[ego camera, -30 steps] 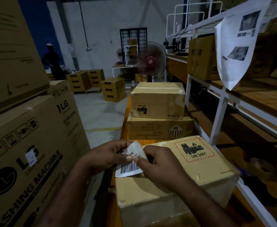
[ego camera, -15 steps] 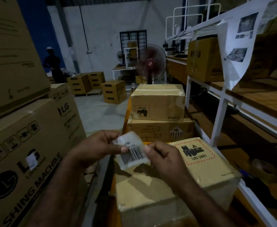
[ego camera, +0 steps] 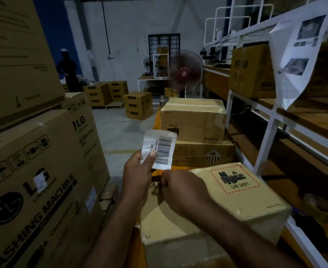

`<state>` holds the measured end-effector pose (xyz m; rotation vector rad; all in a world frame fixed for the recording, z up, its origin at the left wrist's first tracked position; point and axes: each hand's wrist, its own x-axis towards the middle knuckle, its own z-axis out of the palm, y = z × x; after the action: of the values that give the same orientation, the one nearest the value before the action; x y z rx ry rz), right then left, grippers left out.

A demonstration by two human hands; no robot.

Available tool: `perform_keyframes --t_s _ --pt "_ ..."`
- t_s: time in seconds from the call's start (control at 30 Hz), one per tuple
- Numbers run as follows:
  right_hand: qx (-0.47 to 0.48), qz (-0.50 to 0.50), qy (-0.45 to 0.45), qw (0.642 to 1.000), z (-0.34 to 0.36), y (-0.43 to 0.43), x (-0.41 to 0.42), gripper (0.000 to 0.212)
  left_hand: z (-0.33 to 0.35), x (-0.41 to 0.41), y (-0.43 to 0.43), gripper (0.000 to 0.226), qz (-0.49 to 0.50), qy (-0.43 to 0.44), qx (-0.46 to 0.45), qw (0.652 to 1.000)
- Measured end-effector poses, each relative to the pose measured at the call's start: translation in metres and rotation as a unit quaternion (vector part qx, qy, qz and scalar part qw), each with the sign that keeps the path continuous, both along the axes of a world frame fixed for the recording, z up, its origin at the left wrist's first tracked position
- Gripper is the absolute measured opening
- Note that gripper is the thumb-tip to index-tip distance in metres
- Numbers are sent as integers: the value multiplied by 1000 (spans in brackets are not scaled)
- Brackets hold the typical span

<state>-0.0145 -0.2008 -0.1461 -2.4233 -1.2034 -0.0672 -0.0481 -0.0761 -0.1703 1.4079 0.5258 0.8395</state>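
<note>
A white barcode label stands upright in the air, pinched at its lower left corner between the thumb and fingers of my left hand. My right hand sits just below the label's bottom edge with its fingers curled; its fingertips are hidden, so I cannot tell whether they hold anything. Both hands hover over the near left part of a cardboard box that carries a red-hatched UN 3481 battery mark on top.
Two stacked cartons stand just beyond the marked box. Large LG washing machine cartons wall the left side. A white shelf rack with a hanging printed sheet runs along the right. A fan and a person are far back.
The label has come up off the box top and turned upright in my left hand. My right hand has left the label's edge and dropped below it.
</note>
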Motion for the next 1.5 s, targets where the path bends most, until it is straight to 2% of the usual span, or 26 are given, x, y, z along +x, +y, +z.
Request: perform_keyframes --t_s 0.1,0.2,0.33,0.4,0.5,0.63,0.67,0.73,0.8,0.9,1.0,1.17,1.3,1.4,1.5 --pt "1 -18 -27 999 6 23 4 9 1 2 5 19 45 -26 -28 998" --pt "0 10 -19 1000 4 16 2 10 -1 5 7 17 93 -39 -44 994" --pt "-37 50 0 998 -3 -28 -12 30 -6 8 4 13 93 -33 -10 995" --pt "-39 47 -4 998 -3 -33 -11 32 -6 8 3 11 88 -28 9 996" --pt "-17 14 -35 999 -1 -11 0 27 -5 7 3 12 82 -19 14 996" --pt "-12 0 -123 992 -1 22 11 7 -5 5 6 18 97 -15 3 995" --pt "-10 19 -131 991 -4 21 8 10 -5 5 6 18 99 -12 5 995" --pt "-5 76 -85 993 -9 3 -4 18 -5 4 5 15 103 -8 20 994" --pt "-20 116 -9 993 -9 -25 -17 31 -6 5 2 13 107 -4 38 993" --pt "-69 132 16 989 -5 -52 -21 57 -6 8 0 14 102 2 64 993" --pt "-90 145 27 985 -2 -40 -17 54 -2 8 -1 14 67 6 62 996" --pt "-127 156 -3 980 -8 -3 -8 63 5 11 4 13 62 19 47 997" --pt "-105 148 -32 983 -1 -38 -32 67 2 11 -2 16 81 42 101 991" --pt "-153 149 -21 977 3 -58 -44 84 -2 12 -3 17 81 37 94 992" --pt "-141 142 -36 979 2 -41 -42 81 0 10 -4 17 58 45 94 993"
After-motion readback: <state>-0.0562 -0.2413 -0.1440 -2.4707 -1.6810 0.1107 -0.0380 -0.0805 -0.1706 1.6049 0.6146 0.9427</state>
